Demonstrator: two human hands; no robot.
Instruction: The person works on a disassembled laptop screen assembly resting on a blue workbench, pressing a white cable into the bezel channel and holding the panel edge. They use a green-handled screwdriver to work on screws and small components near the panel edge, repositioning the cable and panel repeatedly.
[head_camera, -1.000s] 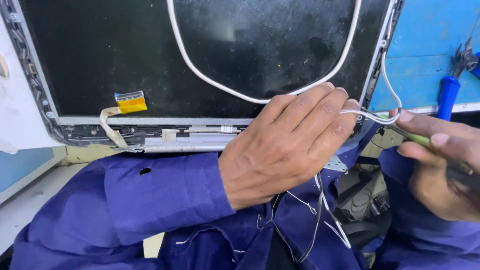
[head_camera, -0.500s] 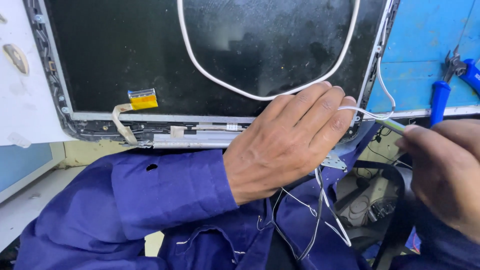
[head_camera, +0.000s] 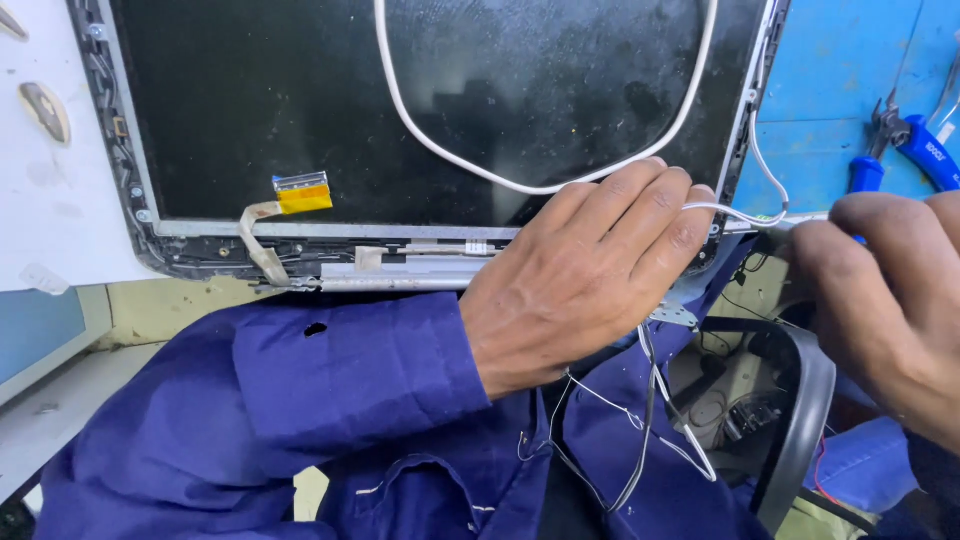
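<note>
Left hand flat on laptop lid; right hand apparently gripping thin tool.

I'm looking at a blue bench top at upper right, with blue-handled pliers lying flat on it near the right edge. The open laptop lid rests with its lower edge over my lap, on the blue coverall, and its upper part reaches toward the bench. A white panel sits at left.
</note>
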